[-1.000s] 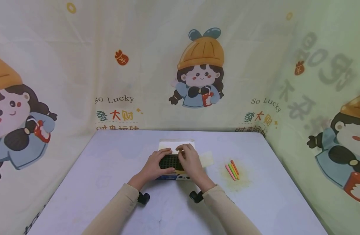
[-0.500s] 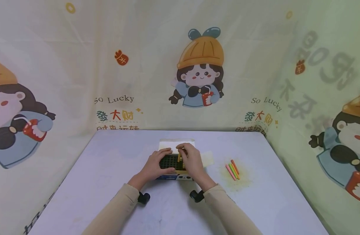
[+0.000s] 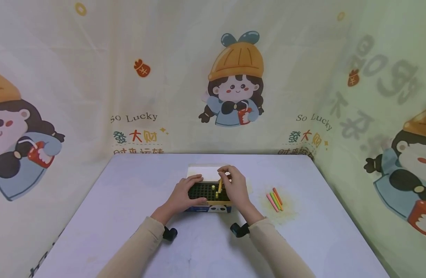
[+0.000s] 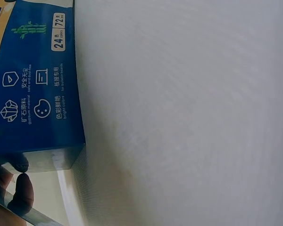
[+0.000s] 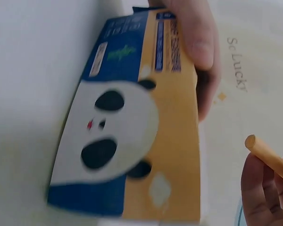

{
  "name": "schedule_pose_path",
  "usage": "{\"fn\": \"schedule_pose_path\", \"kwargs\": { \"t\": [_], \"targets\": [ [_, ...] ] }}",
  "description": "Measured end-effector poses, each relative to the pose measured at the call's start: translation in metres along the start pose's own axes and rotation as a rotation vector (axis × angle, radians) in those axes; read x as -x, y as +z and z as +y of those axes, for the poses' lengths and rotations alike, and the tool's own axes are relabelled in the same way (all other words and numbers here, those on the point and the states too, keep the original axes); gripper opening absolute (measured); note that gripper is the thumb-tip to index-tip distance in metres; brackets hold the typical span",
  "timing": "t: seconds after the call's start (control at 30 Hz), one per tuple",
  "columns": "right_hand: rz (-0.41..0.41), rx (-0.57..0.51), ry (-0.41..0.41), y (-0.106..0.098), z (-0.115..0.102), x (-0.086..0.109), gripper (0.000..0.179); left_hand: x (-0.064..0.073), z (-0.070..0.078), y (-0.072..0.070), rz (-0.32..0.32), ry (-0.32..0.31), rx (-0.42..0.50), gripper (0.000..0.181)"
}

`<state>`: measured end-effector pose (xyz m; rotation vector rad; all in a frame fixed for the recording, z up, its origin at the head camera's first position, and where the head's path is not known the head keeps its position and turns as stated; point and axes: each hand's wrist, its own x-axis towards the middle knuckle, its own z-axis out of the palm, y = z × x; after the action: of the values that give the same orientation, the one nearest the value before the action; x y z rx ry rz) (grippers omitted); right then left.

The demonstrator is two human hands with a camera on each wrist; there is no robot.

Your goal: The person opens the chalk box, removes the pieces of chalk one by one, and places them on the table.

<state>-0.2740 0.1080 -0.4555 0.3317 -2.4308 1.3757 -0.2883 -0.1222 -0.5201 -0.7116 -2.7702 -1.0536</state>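
Chalk [image 3: 220, 185], right grip [image 3: 236, 188] pinching over box [image 3: 199, 209]

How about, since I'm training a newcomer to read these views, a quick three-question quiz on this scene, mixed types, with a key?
1. Multiple choice: What colour is the chalk stick pinched by the right hand?
a) pink
b) green
c) yellow-orange

2. True or false: The left hand grips the panda-printed chalk box.

3. Fill in: In the head view, the loose pink chalk lies on the tabletop to the ____ of the box.

Key: 1. c; 2. true; 3. right.
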Motion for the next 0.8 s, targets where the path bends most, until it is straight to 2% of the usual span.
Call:
{"fn": "schedule_pose_path", "kwargs": {
  "t": [0.2,0.33,0.5,0.8],
  "targets": [
    [0.056,0.049,0.032,-0.019,0.018,-0.002,0.014,0.002,-0.003,0.002,0.004,0.013,0.000,0.085],
    [0.103,0.048,0.071,-0.034,0.030,-0.006,0.014,0.002,-0.003,0.001,0.005,0.015,0.002,0.085],
    [0.160,0.107,0.123,-0.053,0.044,-0.009,0.015,0.001,-0.002,0.001,0.007,0.015,0.004,0.084],
    [0.168,0.104,0.228,-0.073,0.071,-0.003,0.018,0.000,-0.004,0.002,-0.003,0.009,-0.003,0.086]
  ]
}}
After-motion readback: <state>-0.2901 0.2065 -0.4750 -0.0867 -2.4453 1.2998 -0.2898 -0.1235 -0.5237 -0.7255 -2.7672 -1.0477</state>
